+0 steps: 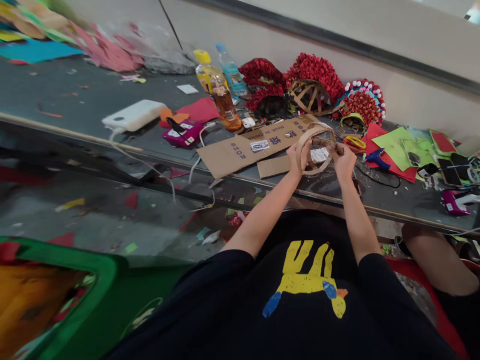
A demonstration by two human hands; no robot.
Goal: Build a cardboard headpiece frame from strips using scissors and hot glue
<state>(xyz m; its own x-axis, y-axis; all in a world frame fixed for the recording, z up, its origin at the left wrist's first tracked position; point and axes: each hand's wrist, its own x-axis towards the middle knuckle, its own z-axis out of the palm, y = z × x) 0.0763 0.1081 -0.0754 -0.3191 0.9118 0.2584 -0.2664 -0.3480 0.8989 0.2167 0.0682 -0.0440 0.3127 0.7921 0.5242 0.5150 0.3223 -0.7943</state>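
Above the table's front edge I hold a cardboard ring (301, 150), made of a bent brown strip, upright between both hands. My left hand (297, 159) is closed on its left side, near the front of the loop. On the right, my right hand (344, 160) pinches the strip at the ring's far side. Beneath and behind the ring lie a flat printed cardboard sheet (240, 152) and a smaller cardboard piece (275, 167). A blue glue gun (378, 158) rests to the right of my right hand. Some fingertips are hidden behind the cardboard.
Red fringed headpieces (313, 70) stand against the wall behind a tea bottle (225, 102) and a water bottle (231, 72). A white power bank (134, 115) trails a cable over the edge. Coloured paper (393, 150) lies right. A green bin (108, 270) stands lower left; another person's leg (438, 257) is at right.
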